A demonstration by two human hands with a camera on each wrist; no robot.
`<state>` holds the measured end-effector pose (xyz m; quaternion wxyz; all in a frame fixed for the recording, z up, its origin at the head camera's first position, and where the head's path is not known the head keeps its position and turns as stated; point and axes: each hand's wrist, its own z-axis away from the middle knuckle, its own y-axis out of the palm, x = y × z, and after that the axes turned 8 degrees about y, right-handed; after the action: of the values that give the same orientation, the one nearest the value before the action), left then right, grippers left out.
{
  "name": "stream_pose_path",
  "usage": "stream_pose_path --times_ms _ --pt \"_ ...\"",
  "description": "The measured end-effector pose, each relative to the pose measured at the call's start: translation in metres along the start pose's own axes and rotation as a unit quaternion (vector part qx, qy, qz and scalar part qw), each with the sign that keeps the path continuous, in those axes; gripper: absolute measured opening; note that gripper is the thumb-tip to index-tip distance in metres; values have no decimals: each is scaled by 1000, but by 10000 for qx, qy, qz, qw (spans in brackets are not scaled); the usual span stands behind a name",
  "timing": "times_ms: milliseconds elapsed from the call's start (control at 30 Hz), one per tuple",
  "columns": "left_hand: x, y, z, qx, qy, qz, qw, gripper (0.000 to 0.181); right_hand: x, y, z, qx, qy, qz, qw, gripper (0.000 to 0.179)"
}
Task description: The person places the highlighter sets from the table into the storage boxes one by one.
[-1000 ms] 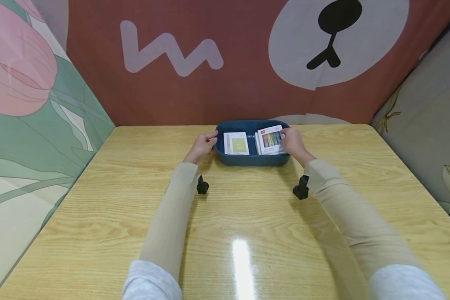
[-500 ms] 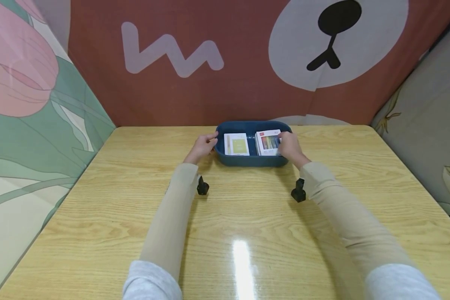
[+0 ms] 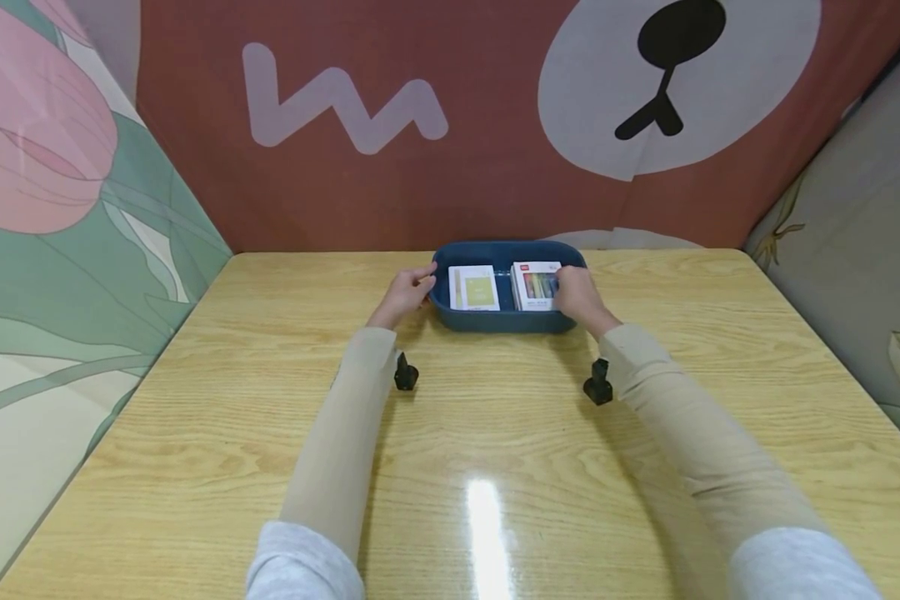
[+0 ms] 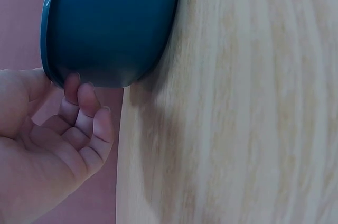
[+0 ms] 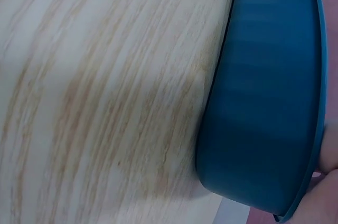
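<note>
Head view: a dark blue oval tray (image 3: 504,321) sits on the far middle of the wooden table (image 3: 495,467), close to the brown bear-print backdrop (image 3: 457,125). Inside it lie two flat boxes side by side: a white box with a yellow-green panel (image 3: 473,287) on the left and a white box printed with coloured pens (image 3: 536,285) on the right. The right hand (image 3: 579,293) rests over the tray's right end with its fingers laid on the right edge of the pen box; whether they pinch it or only touch it cannot be told. The left hand (image 3: 405,292) is at the tray's left end; in the left wrist view its loosely curled fingers (image 4: 87,113) touch the tray's outer wall just under the rim, thumb near the rim, not clamped around it. Both forearms wear beige sleeves, each with a small black wrist camera (image 3: 405,374) beneath it.
</note>
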<state>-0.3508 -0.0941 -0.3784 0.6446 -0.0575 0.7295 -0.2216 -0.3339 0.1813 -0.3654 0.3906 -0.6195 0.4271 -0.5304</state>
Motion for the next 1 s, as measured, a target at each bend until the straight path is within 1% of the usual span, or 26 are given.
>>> stream_pose_path --times_ms 167,233,333,367,467,567,633,700,800,900,1000 --pt "1 0 1 -11 -2 53 10000 40 0 2 2 -153 -155 81 9997 24" --pt "1 0 1 -18 6 44 10000 40 -1 2 2 -204 -175 54 9996 24" --pt "3 1 1 -42 7 64 10000 40 -2 2 3 -190 -109 -123 9997 16" --pt "3 1 1 -54 16 54 10000 40 -2 2 4 -176 -75 -202 9996 15" --pt "5 1 1 -133 16 43 9999 39 -3 2 5 -97 -2 -405 9991 23" --pt "7 2 0 -258 22 -11 9997 38 -3 3 5 -136 -62 -539 9984 26" --pt "8 2 0 -355 106 -116 9992 37 -4 4 4 -241 -155 -671 9973 25" --pt "9 3 0 -483 297 -259 9981 36 -5 5 5 -342 -234 -771 9962 25" --pt "10 5 2 -797 653 -647 9926 33 -7 7 7 -521 -398 -845 9943 24" --pt "9 8 2 -1152 934 -1040 9835 27 -8 7 10 -676 -538 -829 9928 25" --pt "4 10 3 -1355 1087 -1384 9750 22 -10 6 13 -866 -668 -906 9899 26"
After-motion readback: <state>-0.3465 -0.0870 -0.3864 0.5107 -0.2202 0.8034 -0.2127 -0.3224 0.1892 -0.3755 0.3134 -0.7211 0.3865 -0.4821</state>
